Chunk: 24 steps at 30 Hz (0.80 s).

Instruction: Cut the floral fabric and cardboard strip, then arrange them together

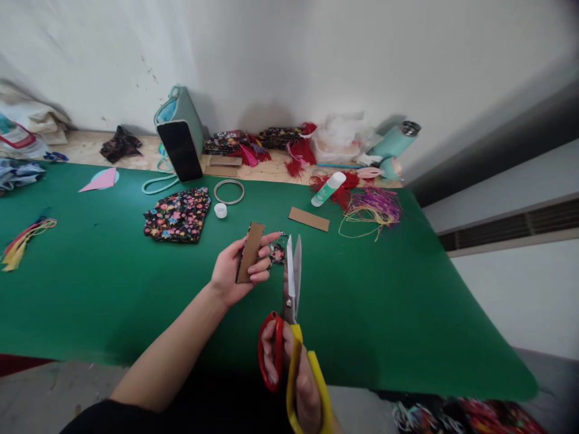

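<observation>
The left hand holds a cardboard strip upright above the green mat. Its fingers are closed around the strip: the thumb lies behind its left edge and the fingertips curl over its right edge, so most of the brown face shows between them. A small scrap of floral cloth sticks out from the strip's right side, just past the fingertips.

The right hand grips scissors, fingers closed through the red and yellow handles. The blades point up and away from the person and stand slightly parted, their tips just right of the scrap and close to the left hand's fingertips. Whether a blade touches the scrap cannot be told.

Everything else is placed from the strip in hand. Beyond it and to the right, a second cardboard strip lies flat on the mat. Farther that way lie a glue stick and a tangle of coloured threads. To the left, beyond the strip, lies a folded floral cloth, with a small white cap and a ring just beside it. Farther back, a phone leans against a teal bag. Far left are a pink paper shape and a tassel. At the back right, a teal bottle leans near the wall.
</observation>
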Motion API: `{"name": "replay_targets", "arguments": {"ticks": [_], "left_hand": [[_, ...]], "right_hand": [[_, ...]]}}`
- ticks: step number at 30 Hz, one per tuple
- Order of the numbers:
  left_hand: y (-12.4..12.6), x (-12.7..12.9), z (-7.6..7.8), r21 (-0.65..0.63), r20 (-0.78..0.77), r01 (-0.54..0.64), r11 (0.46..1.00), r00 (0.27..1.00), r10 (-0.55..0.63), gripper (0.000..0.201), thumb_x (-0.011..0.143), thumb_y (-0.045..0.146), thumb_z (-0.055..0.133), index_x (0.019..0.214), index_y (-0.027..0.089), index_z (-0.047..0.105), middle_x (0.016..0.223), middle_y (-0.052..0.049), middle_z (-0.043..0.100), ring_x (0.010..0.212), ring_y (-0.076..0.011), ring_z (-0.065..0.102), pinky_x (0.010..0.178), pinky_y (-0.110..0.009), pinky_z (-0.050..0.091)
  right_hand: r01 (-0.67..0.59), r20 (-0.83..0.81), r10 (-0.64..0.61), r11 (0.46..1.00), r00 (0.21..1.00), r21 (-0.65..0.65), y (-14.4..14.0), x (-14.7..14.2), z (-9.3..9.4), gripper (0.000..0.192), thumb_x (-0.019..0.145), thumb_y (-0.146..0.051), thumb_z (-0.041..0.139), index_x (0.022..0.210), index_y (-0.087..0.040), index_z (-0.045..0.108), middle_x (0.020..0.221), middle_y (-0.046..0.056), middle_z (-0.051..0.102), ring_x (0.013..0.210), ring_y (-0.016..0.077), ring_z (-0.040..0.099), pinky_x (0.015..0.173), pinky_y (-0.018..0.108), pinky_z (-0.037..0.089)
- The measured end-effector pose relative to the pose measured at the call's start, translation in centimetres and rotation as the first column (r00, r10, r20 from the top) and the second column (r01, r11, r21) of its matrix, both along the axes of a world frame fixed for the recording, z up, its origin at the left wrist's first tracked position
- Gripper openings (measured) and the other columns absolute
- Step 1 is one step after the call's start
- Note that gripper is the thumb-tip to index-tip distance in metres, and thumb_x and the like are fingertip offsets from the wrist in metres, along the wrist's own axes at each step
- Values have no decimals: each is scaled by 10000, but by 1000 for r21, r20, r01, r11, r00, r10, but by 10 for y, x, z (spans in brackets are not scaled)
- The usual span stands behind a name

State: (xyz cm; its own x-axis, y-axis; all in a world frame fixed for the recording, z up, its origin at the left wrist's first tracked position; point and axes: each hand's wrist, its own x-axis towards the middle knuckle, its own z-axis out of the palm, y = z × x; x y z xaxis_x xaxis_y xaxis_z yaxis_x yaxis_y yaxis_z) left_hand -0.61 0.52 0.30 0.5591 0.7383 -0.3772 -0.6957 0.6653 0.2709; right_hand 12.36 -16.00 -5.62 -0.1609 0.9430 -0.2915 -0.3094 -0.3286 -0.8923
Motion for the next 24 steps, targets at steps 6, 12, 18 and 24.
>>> {"name": "replay_targets", "arguments": {"ticks": [6,12,18,24], "left_hand": [[-2,1,-3,89,-10,-76,993,997,77,332,779,81,425,1054,63,611,678,-12,429,523,-85,393,475,-181,351],[-1,6,-3,148,-109,-164,975,977,181,194,754,64,605,937,130,600,662,6,531,580,-90,530,548,-183,444],[-1,6,-8,152,-250,-190,970,942,224,319,638,133,779,904,159,605,750,6,672,600,-100,638,541,-179,515],[-1,8,-11,194,-354,-184,964,903,244,390,556,193,849,884,158,640,778,5,687,579,-95,634,451,-157,491]], "right_hand": [[86,9,-87,994,996,60,2,-9,8,625,725,-777,490,1067,-256,541,886,62,548,651,190,510,627,366,493],[-50,-28,49,999,998,-22,9,-9,27,455,844,-665,462,941,-221,500,712,-35,411,470,74,322,447,243,291],[-101,-43,97,990,994,-102,11,-8,28,516,745,-676,609,891,-204,459,685,-71,400,437,33,291,431,214,264],[-92,61,104,982,993,-165,11,-6,36,466,765,-617,637,855,-194,463,656,-74,413,458,50,354,462,219,308]]}}
